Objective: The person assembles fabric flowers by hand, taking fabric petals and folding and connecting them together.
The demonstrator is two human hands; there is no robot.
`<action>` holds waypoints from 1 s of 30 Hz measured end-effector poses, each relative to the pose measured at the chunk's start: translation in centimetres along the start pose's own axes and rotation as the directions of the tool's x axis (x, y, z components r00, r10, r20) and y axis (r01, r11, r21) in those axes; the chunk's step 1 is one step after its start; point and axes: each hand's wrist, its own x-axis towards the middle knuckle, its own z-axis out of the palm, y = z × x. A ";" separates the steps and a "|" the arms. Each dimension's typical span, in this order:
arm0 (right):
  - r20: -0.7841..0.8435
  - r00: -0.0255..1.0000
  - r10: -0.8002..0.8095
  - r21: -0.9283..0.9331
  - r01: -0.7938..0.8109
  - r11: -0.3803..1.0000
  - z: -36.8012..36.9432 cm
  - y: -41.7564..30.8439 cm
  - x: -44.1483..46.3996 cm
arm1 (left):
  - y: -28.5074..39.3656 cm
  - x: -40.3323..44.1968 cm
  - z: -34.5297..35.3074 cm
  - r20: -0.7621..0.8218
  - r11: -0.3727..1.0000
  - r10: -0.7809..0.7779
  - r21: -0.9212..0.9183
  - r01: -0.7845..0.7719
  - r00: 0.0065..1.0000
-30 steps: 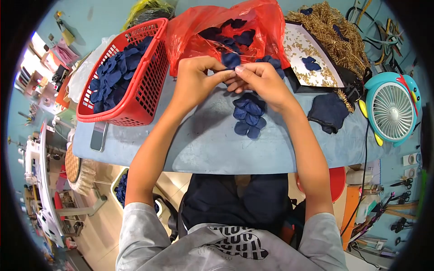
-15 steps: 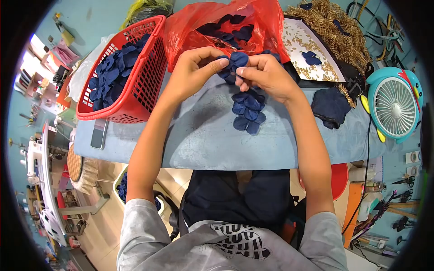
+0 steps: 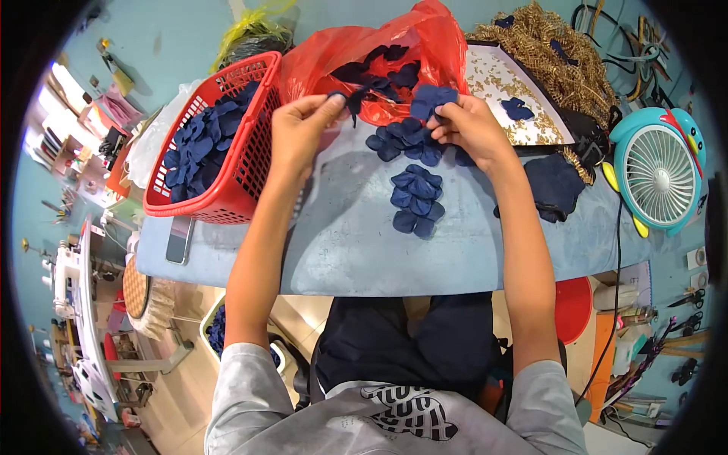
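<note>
My left hand [image 3: 302, 130] pinches a dark navy fabric petal [image 3: 355, 104], held up in front of the red plastic bag [image 3: 318, 61]. In my right hand [image 3: 472, 129], thumb and fingers grip a navy fabric flower [image 3: 432, 103] with flat, rounded petals. Just below and left of the right hand, a cluster of navy flowers [image 3: 398, 139] lies on the blue-covered table [image 3: 341, 250]. Nearer to me is a stack of overlapping navy flowers [image 3: 416, 199]. More navy pieces [image 3: 383, 72] show inside the red bag.
A red basket [image 3: 254, 152] of navy petals stands at left, by a phone [image 3: 179, 240]. At right are a white tray [image 3: 485, 72] with gold bits, gold trim [image 3: 553, 45], a dark cloth pouch [image 3: 552, 186] and a teal fan [image 3: 658, 171] with a hanging cord.
My hands have moved apart from the piece they held together, the left going left with a petal, the right going right with a flower. The cluster on the table is now uncovered.
</note>
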 end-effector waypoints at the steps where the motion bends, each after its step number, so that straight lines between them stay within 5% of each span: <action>1: 0.035 0.999 -0.016 0.067 0.014 0.998 0.5 -0.2 -0.3 | 0.2 -0.5 0.2 0.022 0.999 -0.023 0.049 0.022 0.999; 4: 0.168 0.986 0.002 0.173 -0.032 0.984 1.2 -0.2 -0.4 | -0.5 -0.7 0.5 0.066 0.997 -0.032 0.071 0.027 0.997; 9: 0.164 0.986 0.000 0.319 -0.053 0.946 1.8 0.4 -0.5 | -0.3 -0.8 0.8 0.071 0.998 -0.035 0.053 0.031 0.997; 19: 0.294 0.951 -0.096 0.133 0.058 0.989 1.8 0.1 -0.7 | 0.3 -1.6 1.7 0.206 0.977 -0.105 -0.160 0.140 0.973; 26: 0.399 0.912 -0.099 0.122 0.054 0.991 2.3 -0.1 -0.9 | 1.6 -1.5 1.5 0.403 0.924 -0.299 -0.105 0.368 0.865; 29: 0.382 0.918 -0.103 0.110 0.066 0.992 2.3 0.3 -0.7 | 0.3 -1.0 0.3 0.599 0.935 -0.226 -0.088 0.344 0.768; 30: 0.373 0.922 -0.103 0.103 0.068 0.992 2.1 0.4 -0.7 | 0.2 -1.2 0.5 0.525 0.937 -0.254 -0.075 0.342 0.812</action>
